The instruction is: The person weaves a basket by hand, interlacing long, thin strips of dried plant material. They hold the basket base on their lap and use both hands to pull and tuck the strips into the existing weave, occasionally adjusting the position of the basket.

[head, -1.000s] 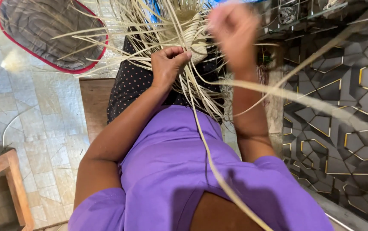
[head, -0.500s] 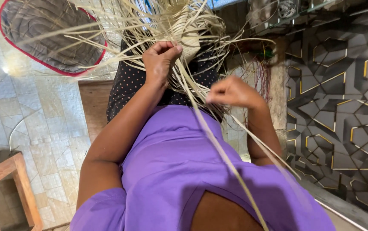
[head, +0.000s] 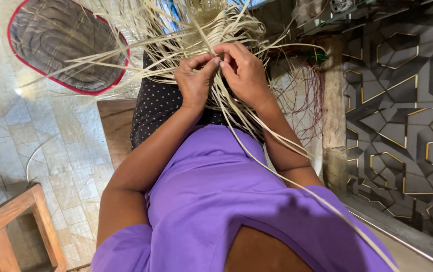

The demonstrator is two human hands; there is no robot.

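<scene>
A tangle of pale straw-coloured weaving strips [head: 186, 30] fans out over my lap, which is covered by a dark dotted cloth [head: 158, 106]. My left hand [head: 193, 83] pinches some of the strips between thumb and fingers. My right hand [head: 246, 70] is right beside it, fingertips touching the same bunch of strips. One long strip [head: 297, 184] trails from my hands down past my right arm to the lower right. My purple top fills the lower middle of the view.
A grey oval mat with a red border [head: 62, 45] lies on the tiled floor at upper left. A wooden stool [head: 10, 221] stands at lower left. A dark wall with gold geometric lines [head: 408, 116] runs along the right.
My right hand, raised high a second ago, came down and in to meet my left hand at the strips. The long strip now hangs lower.
</scene>
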